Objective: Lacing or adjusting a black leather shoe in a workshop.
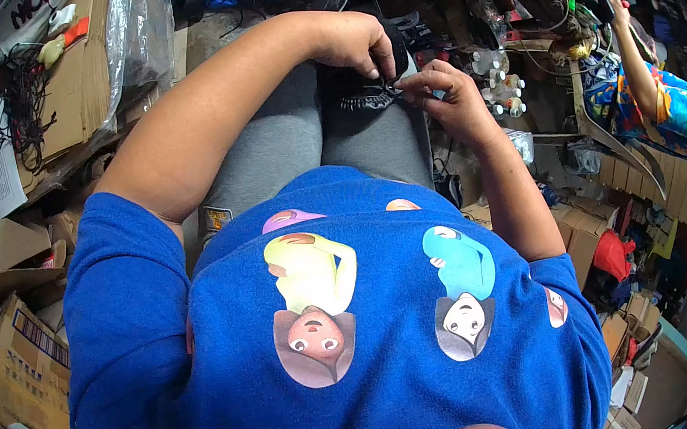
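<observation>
At upper centre, the left hand is steadying the black shoe on the knees while the right hand is pinching its edge, best kept taut.

Cluttered workshop or small goods storeroom. Cardboard boxes stacked left, more cartons right. Tangled cables, plastic sheeting, small bottles around the seat. Second person working at a side bench.
</observation>
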Available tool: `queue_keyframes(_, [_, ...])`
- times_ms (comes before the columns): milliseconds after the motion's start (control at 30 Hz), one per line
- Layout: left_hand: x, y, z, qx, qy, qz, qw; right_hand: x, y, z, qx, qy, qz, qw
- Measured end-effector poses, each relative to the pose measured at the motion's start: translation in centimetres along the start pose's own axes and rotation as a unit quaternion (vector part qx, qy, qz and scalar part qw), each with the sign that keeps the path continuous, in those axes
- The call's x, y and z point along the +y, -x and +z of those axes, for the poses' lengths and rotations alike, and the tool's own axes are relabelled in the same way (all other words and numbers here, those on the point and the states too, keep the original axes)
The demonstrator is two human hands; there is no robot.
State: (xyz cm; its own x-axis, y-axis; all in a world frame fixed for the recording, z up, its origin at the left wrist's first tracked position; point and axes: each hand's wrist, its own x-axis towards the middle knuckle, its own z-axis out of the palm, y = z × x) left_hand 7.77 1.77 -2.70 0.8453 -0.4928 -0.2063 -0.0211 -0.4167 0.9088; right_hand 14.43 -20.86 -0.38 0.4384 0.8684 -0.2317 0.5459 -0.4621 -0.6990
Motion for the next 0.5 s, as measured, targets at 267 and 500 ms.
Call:
queue_keyframes(267, [-0.5, -0.2, -0.4, 0.019, 0.034, 0.01, 0.999, -0.2, 0.5, 0.0, -0.008, 0.006, 0.031, 0.999])
queue_keyframes(500, [-0.6, -0.8, -0.4, 0.016, 0.018, -0.009, 1.0, -1.2, 0.2, -0.9, -0.058, 0.001, 0.043, 0.997])
